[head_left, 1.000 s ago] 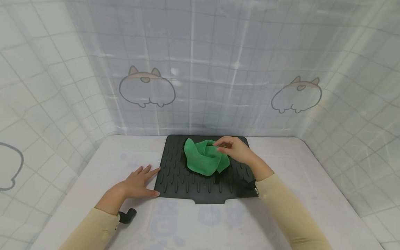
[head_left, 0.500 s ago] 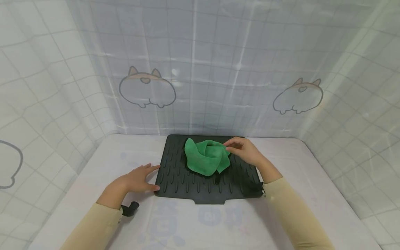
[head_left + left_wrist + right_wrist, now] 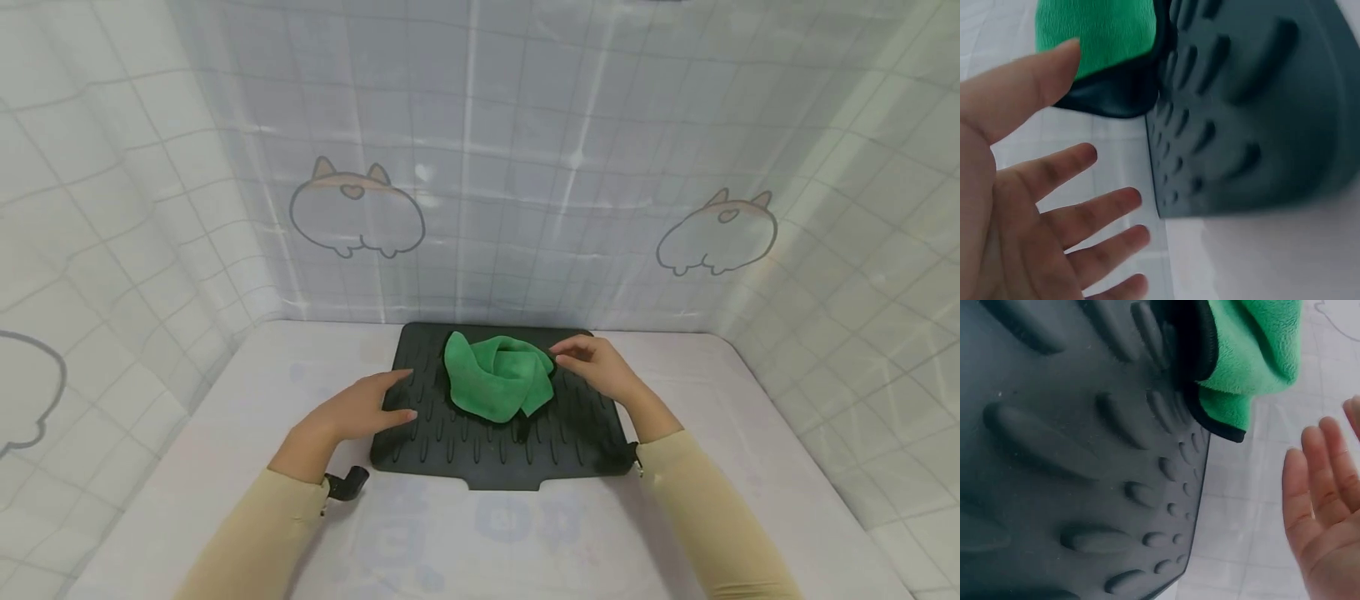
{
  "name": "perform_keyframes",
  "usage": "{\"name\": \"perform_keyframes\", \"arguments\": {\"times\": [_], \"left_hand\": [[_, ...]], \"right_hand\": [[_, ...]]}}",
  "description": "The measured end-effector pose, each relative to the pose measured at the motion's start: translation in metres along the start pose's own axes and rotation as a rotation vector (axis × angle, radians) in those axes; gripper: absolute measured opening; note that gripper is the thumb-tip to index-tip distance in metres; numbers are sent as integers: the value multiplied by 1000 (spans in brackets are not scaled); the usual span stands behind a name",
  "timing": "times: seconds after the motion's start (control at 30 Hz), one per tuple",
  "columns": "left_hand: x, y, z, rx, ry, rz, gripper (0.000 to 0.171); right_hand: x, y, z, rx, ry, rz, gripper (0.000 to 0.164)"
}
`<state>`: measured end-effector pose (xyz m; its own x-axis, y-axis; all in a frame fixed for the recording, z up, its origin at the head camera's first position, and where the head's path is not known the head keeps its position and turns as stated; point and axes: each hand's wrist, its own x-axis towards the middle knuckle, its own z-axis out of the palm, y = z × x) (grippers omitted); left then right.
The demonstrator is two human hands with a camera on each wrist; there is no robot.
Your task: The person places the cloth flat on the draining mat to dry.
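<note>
A crumpled green cloth [image 3: 495,379] with black edging lies on a black ribbed mat [image 3: 450,454]. To its left, my left hand [image 3: 337,425] hovers over the mat's left side, fingers and thumb spread and holding nothing; in the left wrist view the green cloth [image 3: 1097,31] appears beyond the thumb. My right hand [image 3: 607,375] is just right of the cloth, with its fingers relaxed and slightly bent. A small gap separates it from the black-edged corner of the cloth [image 3: 1229,406] in the right wrist view, and nothing is in it.
The mat rests on a white-covered table [image 3: 300,350] near its back edge. Behind and beside it hang white grid-patterned curtains [image 3: 510,167] with drawn animal shapes. A black wrist mount [image 3: 348,483] sticks out under the left wrist.
My right hand has moved right, off the top of the cloth to beside it. The left hand has moved from the mat's left edge inward over the mat. The cloth looks unmoved.
</note>
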<state>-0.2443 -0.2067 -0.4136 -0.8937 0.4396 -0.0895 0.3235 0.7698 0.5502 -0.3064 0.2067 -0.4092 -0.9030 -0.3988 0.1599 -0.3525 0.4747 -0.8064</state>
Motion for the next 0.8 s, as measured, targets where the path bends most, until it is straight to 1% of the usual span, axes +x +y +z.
{"name": "perform_keyframes", "arguments": {"times": [0.1, 0.17, 0.23, 0.4, 0.63, 0.73, 0.8], "left_hand": [[9, 6, 4, 27, 46, 24, 75], [14, 10, 5, 25, 80, 41, 74], [19, 14, 7, 9, 111, 51, 75], [30, 24, 9, -47, 186, 78, 77], [47, 33, 17, -96, 258, 134, 67], [54, 35, 22, -113, 300, 141, 61], [57, 36, 25, -125, 331, 133, 56]], "right_hand": [[1, 6, -1, -15, -18, 35, 29], [1, 8, 0, -19, -31, 69, 31], [1, 10, 1, -29, -42, 96, 31], [2, 17, 4, -24, -59, 132, 31], [5, 23, 8, -8, -70, 175, 30], [8, 26, 11, 11, -80, 184, 30], [10, 28, 14, 29, -86, 191, 30]]}}
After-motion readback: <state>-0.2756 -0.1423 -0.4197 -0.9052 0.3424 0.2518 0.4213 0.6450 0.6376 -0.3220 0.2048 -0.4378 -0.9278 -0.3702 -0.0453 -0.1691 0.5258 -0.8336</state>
